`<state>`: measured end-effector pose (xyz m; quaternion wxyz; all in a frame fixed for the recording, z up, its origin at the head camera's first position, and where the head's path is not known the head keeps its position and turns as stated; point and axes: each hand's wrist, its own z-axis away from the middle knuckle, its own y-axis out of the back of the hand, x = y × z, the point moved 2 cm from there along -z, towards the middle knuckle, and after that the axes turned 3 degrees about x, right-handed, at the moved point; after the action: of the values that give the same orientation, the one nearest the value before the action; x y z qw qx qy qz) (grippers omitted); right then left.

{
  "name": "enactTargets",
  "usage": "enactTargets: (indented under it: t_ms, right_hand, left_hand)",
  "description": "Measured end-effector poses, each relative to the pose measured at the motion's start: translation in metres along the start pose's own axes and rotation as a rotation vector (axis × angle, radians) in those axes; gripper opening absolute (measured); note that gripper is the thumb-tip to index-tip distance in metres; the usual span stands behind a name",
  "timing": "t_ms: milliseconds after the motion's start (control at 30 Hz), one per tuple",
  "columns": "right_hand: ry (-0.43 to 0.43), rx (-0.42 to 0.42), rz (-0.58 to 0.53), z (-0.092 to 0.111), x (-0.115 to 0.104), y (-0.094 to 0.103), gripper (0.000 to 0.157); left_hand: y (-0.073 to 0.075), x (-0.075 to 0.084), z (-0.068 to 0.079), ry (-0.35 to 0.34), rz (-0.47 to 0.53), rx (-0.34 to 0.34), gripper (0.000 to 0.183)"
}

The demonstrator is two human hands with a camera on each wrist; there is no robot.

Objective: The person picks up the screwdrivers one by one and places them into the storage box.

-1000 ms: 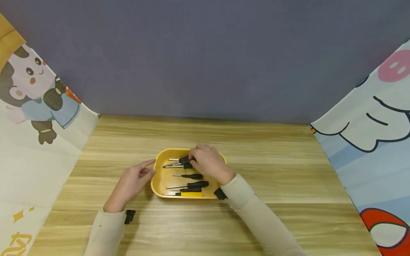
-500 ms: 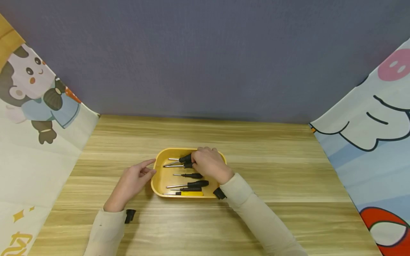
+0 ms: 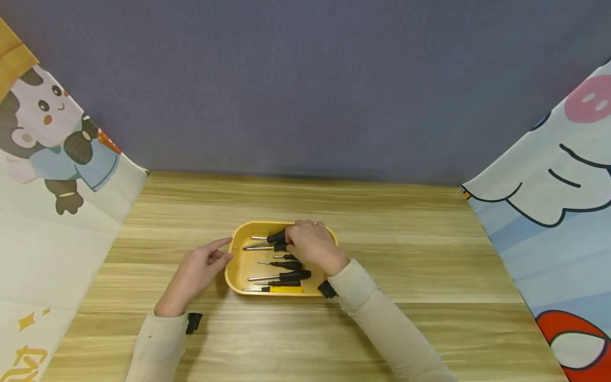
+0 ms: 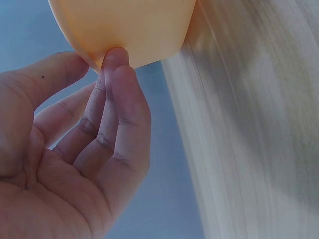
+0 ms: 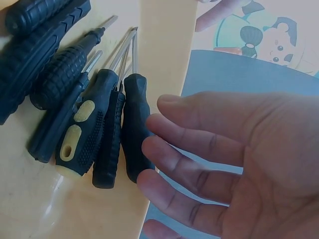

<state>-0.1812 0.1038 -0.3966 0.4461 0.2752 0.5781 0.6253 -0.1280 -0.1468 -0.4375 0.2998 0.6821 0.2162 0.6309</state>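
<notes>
In the head view, a yellow tray [image 3: 231, 276] holds several screwdrivers lying roughly side by side. My left hand [image 3: 198, 270] touches the tray's left end from outside, thumb and fingers spread against its wall; the left wrist view shows the fingertips [image 4: 115, 59] right at the wall. My right hand [image 3: 312, 244] reaches over the far right part of the tray, hiding some handles. In the right wrist view its loosely bent fingers lie against a black screwdriver [image 5: 135, 129] at the wall. Beside that lies a black-and-yellow screwdriver [image 5: 84, 127].
Near the tray's front wall lie a yellow-handled screwdriver [image 3: 285, 289] and a black screwdriver [image 3: 294, 275]. The tray stands on a wood-grain table [image 3: 406, 249]. A grey panel [image 3: 305, 95] closes off the back, with printed cartoon sheets [image 3: 62, 170] at the sides.
A small black screwdriver has come into view in the tray's middle, just below the right hand. The right hand has shifted slightly right since the first frame; the left hand stays put.
</notes>
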Motion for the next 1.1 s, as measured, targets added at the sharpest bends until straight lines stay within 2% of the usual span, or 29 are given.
enactTargets:
  t_ms: [433,633,833,1100]
  right_hand:
    - [0.0,0.021,-0.011,0.004,0.001,0.003,0.014]
    - [0.027,0.093,0.015,0.011,0.004,0.011,0.016]
    - [-0.002,0.167,-0.024,0.029,0.016,0.019,0.013]
    - [-0.057,0.249,-0.088,0.063,0.039,0.025,0.016]
  left_hand:
    - [0.0,0.002,-0.001,-0.012,-0.006,-0.003,0.043]
    - [0.001,0.003,-0.001,-0.031,-0.033,0.001,0.043]
    - [0.002,0.004,-0.001,-0.033,-0.042,-0.008,0.043]
    - [0.001,0.003,0.0,-0.036,-0.05,-0.001,0.044]
